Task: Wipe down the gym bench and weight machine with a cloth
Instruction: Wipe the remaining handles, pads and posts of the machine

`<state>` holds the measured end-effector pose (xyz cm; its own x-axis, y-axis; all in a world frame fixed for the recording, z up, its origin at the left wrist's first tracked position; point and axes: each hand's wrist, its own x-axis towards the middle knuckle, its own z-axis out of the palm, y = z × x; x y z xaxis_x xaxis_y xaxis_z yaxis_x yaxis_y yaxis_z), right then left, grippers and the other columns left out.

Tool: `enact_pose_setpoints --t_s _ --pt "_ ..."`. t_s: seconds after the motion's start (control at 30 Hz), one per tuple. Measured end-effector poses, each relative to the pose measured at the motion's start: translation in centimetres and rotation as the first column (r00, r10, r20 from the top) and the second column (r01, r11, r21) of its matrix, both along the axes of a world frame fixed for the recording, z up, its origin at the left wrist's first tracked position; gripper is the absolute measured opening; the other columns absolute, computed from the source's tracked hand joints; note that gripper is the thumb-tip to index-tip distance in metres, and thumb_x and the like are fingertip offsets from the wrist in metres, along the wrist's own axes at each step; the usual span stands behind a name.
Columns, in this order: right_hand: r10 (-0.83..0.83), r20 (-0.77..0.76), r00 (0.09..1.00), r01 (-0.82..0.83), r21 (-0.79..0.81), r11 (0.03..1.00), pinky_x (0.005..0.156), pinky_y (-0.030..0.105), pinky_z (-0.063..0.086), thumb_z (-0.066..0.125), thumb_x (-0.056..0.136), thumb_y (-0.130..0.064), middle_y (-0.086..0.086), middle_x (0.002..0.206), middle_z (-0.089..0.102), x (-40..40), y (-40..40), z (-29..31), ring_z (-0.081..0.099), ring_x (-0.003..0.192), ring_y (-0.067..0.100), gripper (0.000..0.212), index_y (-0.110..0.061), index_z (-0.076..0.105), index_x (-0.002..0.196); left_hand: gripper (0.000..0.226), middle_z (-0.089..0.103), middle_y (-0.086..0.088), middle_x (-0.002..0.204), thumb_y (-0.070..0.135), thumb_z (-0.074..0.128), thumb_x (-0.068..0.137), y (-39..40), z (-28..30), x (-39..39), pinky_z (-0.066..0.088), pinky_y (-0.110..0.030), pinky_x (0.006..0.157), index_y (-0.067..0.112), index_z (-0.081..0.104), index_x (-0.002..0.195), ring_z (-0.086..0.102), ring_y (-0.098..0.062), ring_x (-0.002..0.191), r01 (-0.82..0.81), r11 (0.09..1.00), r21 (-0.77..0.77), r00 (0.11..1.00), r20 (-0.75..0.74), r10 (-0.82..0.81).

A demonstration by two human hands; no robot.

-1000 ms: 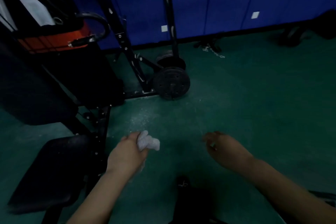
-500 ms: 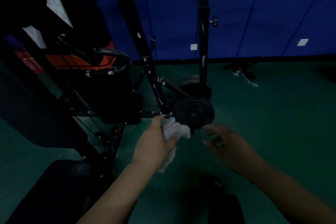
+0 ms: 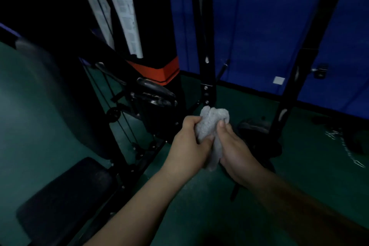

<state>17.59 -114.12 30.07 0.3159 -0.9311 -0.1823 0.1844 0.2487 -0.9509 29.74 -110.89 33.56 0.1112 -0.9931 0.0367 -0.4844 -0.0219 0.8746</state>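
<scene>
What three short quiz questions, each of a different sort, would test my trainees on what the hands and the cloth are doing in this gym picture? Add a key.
1. True or false: the grey cloth is pressed flat on the black bench pad.
2. Multiple choice: which hands hold the cloth? A) left hand only B) right hand only C) both.
3. Fill in: the panel low on the weight machine, behind the hands, is coloured ____.

Key
1. False: the cloth is bunched and held in the air between the hands, right of the pad.
2. C: fingers of both hands curl round it.
3. Orange: the orange panel.
</scene>
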Motion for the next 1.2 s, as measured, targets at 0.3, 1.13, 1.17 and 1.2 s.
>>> enact_pose_setpoints --t_s 0.3,1.13,1.17,1.2 --pt "-0.164 -0.088 0.982 0.143 -0.210 0.967 0.087 0.024 0.047 0.047 0.099 -0.027 -0.009 0.109 0.066 7.2 -8.1 1.9 0.063 0.103 0.006 0.026 -0.025 0.057 0.123 0.041 0.051 0.008 0.118 0.035 0.065 0.088 -4.3 1.8 7.2 0.044 -0.024 0.095 0.027 0.056 0.127 0.053 -0.009 0.108 -0.238 0.951 -0.197 0.912 0.292 0.289" --pt "0.304 -0.512 0.803 -0.564 -0.491 0.664 0.081 0.022 0.051 0.065 0.087 -0.034 -0.012 0.099 0.066 14.5 -20.0 6.5 0.062 0.092 -0.001 0.013 -0.033 0.064 0.099 0.025 0.059 0.017 0.101 0.029 0.060 0.092 -11.4 1.1 14.6 0.044 -0.009 0.074 0.028 0.046 0.112 0.058 0.001 0.091 -0.688 0.701 -0.188 0.716 -0.017 0.698" --pt "0.281 -0.539 0.794 -0.572 -0.505 0.646 0.081 0.022 0.051 0.066 0.087 -0.030 -0.011 0.099 0.065 15.0 -20.3 6.2 0.061 0.092 0.001 0.013 -0.030 0.065 0.100 0.025 0.060 0.015 0.101 0.029 0.060 0.092 -11.5 1.1 14.5 0.045 -0.011 0.075 0.025 0.047 0.113 0.059 0.000 0.091 -0.697 0.692 -0.185 0.707 -0.017 0.707" --pt "0.236 -0.547 0.803 -0.545 -0.512 0.664 0.081 0.022 0.051 0.064 0.088 -0.023 -0.011 0.097 0.065 15.2 -20.9 6.0 0.062 0.092 0.002 0.012 -0.026 0.066 0.099 0.027 0.061 0.013 0.102 0.030 0.060 0.091 -11.6 1.1 14.5 0.047 -0.017 0.076 0.023 0.049 0.115 0.060 -0.002 0.091 -0.705 0.685 -0.183 0.698 -0.013 0.716"
